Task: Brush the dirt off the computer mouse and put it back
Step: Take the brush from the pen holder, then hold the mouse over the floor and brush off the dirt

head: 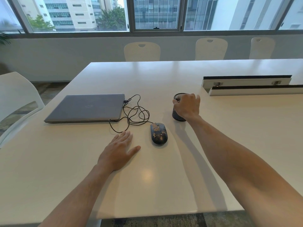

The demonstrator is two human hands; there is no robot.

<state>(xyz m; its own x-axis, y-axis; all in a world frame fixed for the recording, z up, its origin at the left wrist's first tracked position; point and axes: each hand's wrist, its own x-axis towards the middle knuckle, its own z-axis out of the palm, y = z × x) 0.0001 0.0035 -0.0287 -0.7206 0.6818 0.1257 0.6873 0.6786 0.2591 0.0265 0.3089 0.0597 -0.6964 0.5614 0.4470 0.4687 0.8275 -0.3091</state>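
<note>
Near the centre of the frame, the dirt-smeared computer mouse lay on the white table, its cable looping up-left to a closed laptop. Just left of the mouse, the left hand rested flat with fingers straight. Up-right of the mouse, the right hand covered a black mesh cup; whether its hidden fingers gripped anything could not be told.

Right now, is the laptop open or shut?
Shut. The laptop lies flat on the table, lid down, only its grey top showing; the mouse cable plugs into its side.
</note>
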